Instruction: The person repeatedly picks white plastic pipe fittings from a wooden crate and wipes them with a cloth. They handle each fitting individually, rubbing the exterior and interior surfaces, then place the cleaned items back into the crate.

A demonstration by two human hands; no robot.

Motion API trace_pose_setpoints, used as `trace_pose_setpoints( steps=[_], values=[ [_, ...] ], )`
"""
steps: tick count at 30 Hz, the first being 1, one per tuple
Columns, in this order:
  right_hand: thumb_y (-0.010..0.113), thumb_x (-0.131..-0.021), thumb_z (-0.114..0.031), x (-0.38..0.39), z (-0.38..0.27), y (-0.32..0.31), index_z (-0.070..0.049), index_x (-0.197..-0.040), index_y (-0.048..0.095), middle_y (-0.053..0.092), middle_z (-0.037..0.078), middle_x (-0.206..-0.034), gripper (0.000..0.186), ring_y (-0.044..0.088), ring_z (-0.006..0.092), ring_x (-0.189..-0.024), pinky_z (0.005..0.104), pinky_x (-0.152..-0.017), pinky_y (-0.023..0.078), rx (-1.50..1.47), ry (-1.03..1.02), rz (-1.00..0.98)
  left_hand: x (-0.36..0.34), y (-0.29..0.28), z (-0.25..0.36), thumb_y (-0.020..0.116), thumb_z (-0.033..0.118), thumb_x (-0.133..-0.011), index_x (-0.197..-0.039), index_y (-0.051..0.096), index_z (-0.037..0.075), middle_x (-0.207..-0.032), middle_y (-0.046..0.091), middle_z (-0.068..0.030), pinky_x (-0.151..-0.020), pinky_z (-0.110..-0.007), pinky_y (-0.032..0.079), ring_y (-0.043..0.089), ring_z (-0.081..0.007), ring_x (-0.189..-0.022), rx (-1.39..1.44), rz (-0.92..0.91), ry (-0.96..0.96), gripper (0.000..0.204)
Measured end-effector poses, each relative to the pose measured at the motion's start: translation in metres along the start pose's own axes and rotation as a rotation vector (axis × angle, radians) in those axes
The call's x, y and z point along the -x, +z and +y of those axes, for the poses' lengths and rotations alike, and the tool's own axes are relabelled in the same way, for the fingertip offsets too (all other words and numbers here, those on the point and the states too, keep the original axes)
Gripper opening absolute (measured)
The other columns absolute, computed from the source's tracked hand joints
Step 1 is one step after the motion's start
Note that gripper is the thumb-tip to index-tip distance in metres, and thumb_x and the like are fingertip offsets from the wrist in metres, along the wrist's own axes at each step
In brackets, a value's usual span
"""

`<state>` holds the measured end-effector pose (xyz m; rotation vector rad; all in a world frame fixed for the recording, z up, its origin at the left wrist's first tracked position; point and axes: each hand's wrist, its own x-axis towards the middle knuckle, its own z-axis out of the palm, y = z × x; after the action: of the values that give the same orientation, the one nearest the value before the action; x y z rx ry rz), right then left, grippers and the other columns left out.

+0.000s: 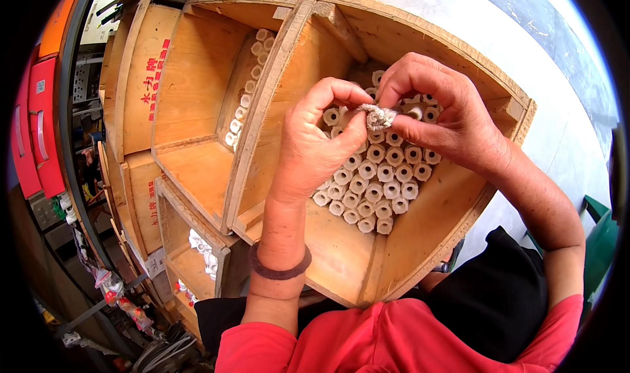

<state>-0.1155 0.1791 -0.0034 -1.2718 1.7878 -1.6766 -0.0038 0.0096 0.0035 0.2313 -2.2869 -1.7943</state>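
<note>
Flanking crate (pixel 341 258) of fittings (pixel 384 227), pale floor (pixel 567 143)

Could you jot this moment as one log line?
left fingers: pinching pale fibrous clump; right fingers: same clump; below: white hollow fittings in wooden box

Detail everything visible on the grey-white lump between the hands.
The grey-white lump is small, irregular and rough, narrower toward the left. It looks fibrous, like bunched cord; exact material unclear. The left hand and right hand pinch it, holding it over the white pieces in the wooden box.
</note>
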Motion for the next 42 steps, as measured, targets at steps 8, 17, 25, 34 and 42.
trace_pose_setpoints(
  steps=[8,17,25,34,42],
  values=[
    [0.070,-0.081,-0.004,0.000,-0.001,0.001,-0.002,-0.093,0.060,0.062,0.004,-0.085,0.016,0.062,0.0113,-0.084,0.0265,-0.076,0.052,-0.099,0.041,-0.003,-0.004,0.004,-0.009,0.059,-0.011,-0.074,-0.090,0.058,0.002,-0.084,0.058,-0.0062,-0.074,-0.029,0.048,0.059,-0.0174,-0.080,-0.404,0.096,0.296,0.021],
    [0.068,-0.083,-0.006,-0.001,-0.001,0.001,-0.001,-0.093,0.058,0.061,0.002,-0.083,0.015,0.060,0.0097,-0.082,0.0259,-0.076,0.052,-0.083,0.034,0.091,-0.001,0.001,-0.002,0.066,-0.003,-0.084,-0.091,0.065,0.002,-0.086,0.066,-0.0016,-0.075,-0.024,0.050,0.060,-0.0084,-0.080,-0.063,0.137,0.064,0.009],
    [0.067,-0.084,-0.005,0.001,-0.006,-0.002,-0.004,-0.094,0.058,0.060,0.001,-0.084,0.014,0.059,0.0077,-0.078,0.0239,-0.067,0.050,-0.094,0.110,0.048,-0.001,-0.001,-0.001,0.069,0.001,-0.084,-0.088,0.065,0.000,-0.082,0.066,-0.0008,-0.070,-0.023,0.049,0.058,-0.0067,-0.074,-0.047,0.162,0.048,0.006],
    [0.067,-0.078,0.003,0.000,-0.006,-0.002,-0.007,-0.095,0.059,0.056,0.003,-0.088,0.021,0.058,0.0130,-0.078,0.0259,-0.064,0.049,-0.037,0.010,-0.033,0.001,0.000,0.003,0.070,0.002,-0.085,-0.089,0.066,0.000,-0.083,0.065,-0.0005,-0.070,-0.022,0.048,0.057,-0.0062,-0.076,0.085,0.105,-0.059,0.006],
    [0.068,-0.078,0.004,0.000,-0.003,-0.001,-0.006,-0.095,0.060,0.056,0.004,-0.089,0.021,0.061,0.0141,-0.079,0.0267,-0.066,0.051,0.011,-0.010,-0.024,0.001,-0.003,0.000,0.067,0.001,-0.087,-0.094,0.066,0.000,-0.087,0.063,-0.0009,-0.074,-0.022,0.048,0.058,-0.0068,-0.080,0.244,0.004,-0.054,0.007]
  ],
)
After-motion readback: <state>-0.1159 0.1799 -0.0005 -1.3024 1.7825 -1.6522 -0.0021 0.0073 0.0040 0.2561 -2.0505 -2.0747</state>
